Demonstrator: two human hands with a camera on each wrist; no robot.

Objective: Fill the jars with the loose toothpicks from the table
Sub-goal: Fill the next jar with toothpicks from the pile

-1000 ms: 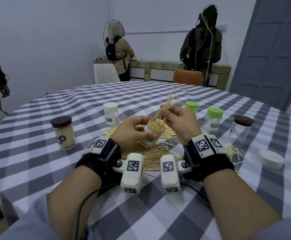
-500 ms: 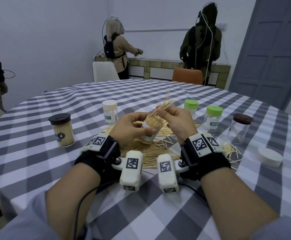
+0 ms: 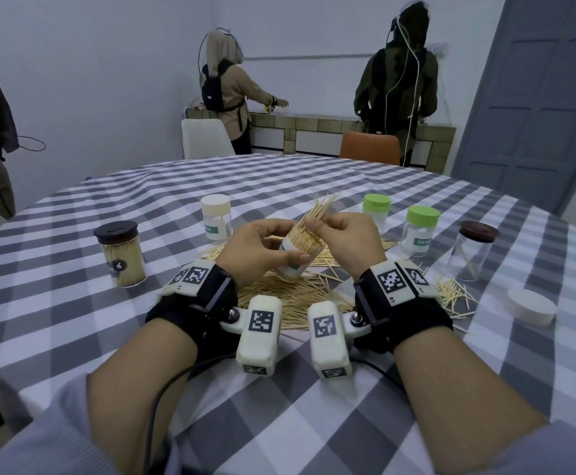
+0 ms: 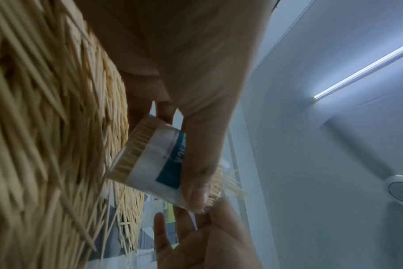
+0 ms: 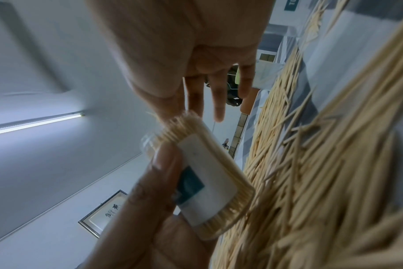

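Right above the big heap of loose toothpicks (image 3: 290, 296) on the checked table (image 3: 74, 303), the left hand (image 3: 255, 250) is wrapped around a labelled clear jar (image 3: 298, 255) that's tilted and packed nearly full, while the right hand (image 3: 351, 240) pinches a small bunch of toothpicks (image 3: 319, 214) at its mouth. Further out, there's a dark-lidded jar (image 3: 122, 255) full of picks at 9 o'clock, a white-lidded jar (image 3: 216, 222) at 11, two green-lidded jars (image 3: 418, 231) at 1, and a brown-lidded jar (image 3: 473, 250) holding just a few picks at 3, with a loose white lid (image 3: 531, 306) nearer.

Jar (image 3: 298, 258) above toothpick pile (image 3: 290, 296); lid (image 3: 531, 306) right.
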